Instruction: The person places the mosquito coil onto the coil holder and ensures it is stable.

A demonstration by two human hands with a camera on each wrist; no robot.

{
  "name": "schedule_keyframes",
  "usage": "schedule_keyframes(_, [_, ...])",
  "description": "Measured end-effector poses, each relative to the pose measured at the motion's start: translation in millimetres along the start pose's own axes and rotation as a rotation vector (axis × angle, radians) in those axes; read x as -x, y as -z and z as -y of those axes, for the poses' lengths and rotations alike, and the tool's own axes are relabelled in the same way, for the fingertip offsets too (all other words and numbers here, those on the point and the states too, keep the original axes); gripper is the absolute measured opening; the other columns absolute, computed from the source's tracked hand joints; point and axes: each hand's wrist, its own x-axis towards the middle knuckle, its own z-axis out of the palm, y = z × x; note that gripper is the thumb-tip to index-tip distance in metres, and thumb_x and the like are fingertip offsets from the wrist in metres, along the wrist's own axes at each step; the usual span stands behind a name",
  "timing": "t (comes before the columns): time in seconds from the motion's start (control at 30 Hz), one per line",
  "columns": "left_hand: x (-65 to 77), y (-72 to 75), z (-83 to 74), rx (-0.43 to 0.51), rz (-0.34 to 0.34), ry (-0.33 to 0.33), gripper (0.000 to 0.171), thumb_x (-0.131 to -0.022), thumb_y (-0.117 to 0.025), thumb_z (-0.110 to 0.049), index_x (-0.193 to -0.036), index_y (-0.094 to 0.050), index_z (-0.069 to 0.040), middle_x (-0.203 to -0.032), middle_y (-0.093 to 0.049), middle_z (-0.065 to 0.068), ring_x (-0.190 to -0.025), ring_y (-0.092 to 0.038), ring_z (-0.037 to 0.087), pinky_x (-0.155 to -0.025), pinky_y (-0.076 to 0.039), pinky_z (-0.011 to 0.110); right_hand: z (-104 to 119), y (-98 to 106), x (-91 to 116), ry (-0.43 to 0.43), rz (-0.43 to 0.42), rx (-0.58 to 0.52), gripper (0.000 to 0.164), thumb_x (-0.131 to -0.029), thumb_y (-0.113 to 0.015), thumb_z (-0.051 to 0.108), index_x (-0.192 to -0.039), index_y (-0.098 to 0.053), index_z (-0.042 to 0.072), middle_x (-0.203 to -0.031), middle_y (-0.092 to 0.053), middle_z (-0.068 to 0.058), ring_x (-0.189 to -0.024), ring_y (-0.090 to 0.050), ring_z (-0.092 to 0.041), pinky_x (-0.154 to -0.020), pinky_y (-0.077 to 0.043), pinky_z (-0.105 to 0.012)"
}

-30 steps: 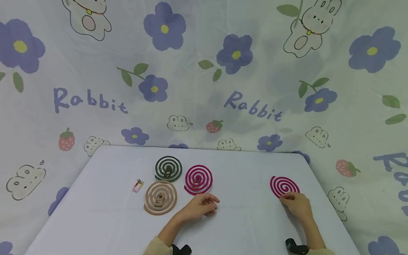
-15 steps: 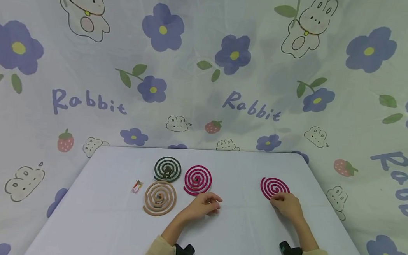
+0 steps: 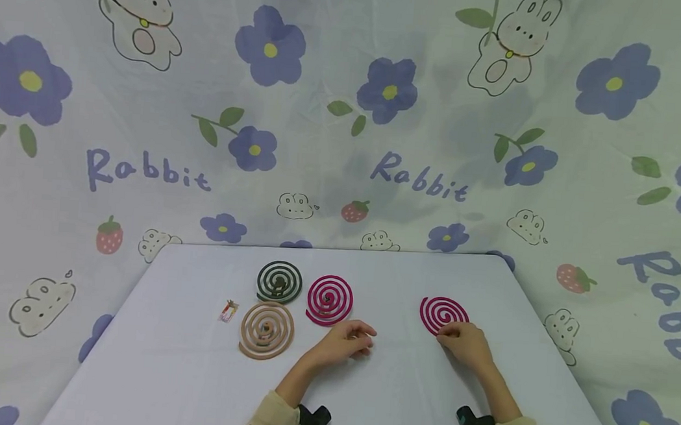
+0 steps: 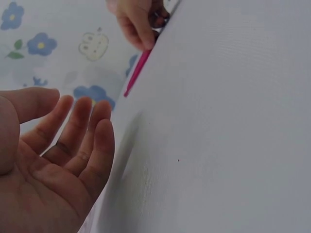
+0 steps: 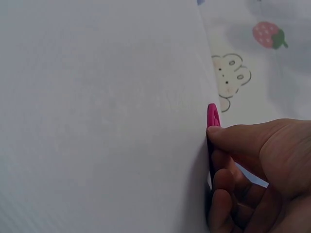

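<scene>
My right hand (image 3: 468, 347) pinches a pink mosquito coil (image 3: 444, 316) by its near edge, thumb on top, on the right side of the table. Seen edge-on in the right wrist view, the coil (image 5: 212, 115) lies flat between thumb and fingers. My left hand (image 3: 345, 343) holds nothing; its fingers are loosely bent, and the palm faces the right hand in the left wrist view. Just beyond the left hand lies a second pink coil (image 3: 330, 300). Left of it are a dark green coil (image 3: 279, 282) and a tan coil (image 3: 267, 330), close together.
A small red-and-white packet (image 3: 228, 311) lies left of the tan coil. Small objects, too tiny to make out, sit at the middles of the three left coils. The white table (image 3: 150, 350) ends at a rabbit-print cloth (image 3: 322, 133) behind.
My right hand has moved left with the pink mosquito coil, toward the middle of the table. The left hand has shifted slightly right. The other coils stay where they were.
</scene>
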Motion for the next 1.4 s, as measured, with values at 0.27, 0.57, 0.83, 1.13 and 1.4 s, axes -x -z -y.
schedule_keyframes(0.27, [-3.7,-2.2,4.0,0.026,0.012,0.021,0.023,-0.097,-0.058,-0.007,-0.116,-0.063,0.005,-0.097,-0.067,0.022,-0.085,-0.067,0.034,-0.074,-0.056,0.045,7,-7,3,0.028,0.013,-0.003,0.006,-0.081,-0.076,0.012,-0.084,-0.074,0.008,-0.070,-0.061,0.003,-0.064,-0.053,-0.014,-0.057,-0.044,-0.030])
schedule_keyframes(0.57, [-7.0,-5.7,2.1,0.024,0.045,0.001,0.024,-0.097,-0.058,-0.010,-0.116,-0.063,0.004,-0.097,-0.068,0.019,-0.086,-0.067,0.031,-0.074,-0.057,0.037,12,-16,5,0.028,0.031,-0.007,0.005,-0.081,-0.077,0.012,-0.084,-0.074,0.010,-0.070,-0.061,0.004,-0.065,-0.054,-0.013,-0.058,-0.045,-0.030])
schedule_keyframes(0.83, [-11.1,-10.7,3.8,0.037,0.039,0.007,0.022,-0.098,-0.057,-0.007,-0.116,-0.064,0.004,-0.097,-0.068,0.020,-0.087,-0.066,0.033,-0.076,-0.056,0.044,25,-18,10,0.047,0.043,-0.009,0.005,-0.081,-0.077,0.012,-0.084,-0.074,0.009,-0.069,-0.060,0.004,-0.064,-0.052,-0.013,-0.056,-0.044,-0.029])
schedule_keyframes(1.13, [-10.1,-17.7,-10.8,0.041,0.002,0.009,0.022,-0.097,-0.054,-0.001,-0.115,-0.060,0.011,-0.097,-0.065,0.026,-0.088,-0.064,0.043,-0.076,-0.054,0.051,29,-26,11,0.047,0.042,-0.011,0.007,-0.079,-0.079,0.012,-0.084,-0.074,0.010,-0.069,-0.060,0.005,-0.063,-0.053,-0.012,-0.055,-0.045,-0.029])
schedule_keyframes(1.4, [-21.5,-18.8,0.9,0.057,-0.010,0.035,0.023,-0.098,-0.055,-0.006,-0.116,-0.063,0.006,-0.097,-0.066,0.021,-0.089,-0.065,0.037,-0.077,-0.055,0.047,33,-32,11,0.076,0.042,-0.010,0.007,-0.077,-0.080,0.011,-0.081,-0.074,0.012,-0.068,-0.060,0.006,-0.062,-0.053,-0.011,-0.055,-0.045,-0.028])
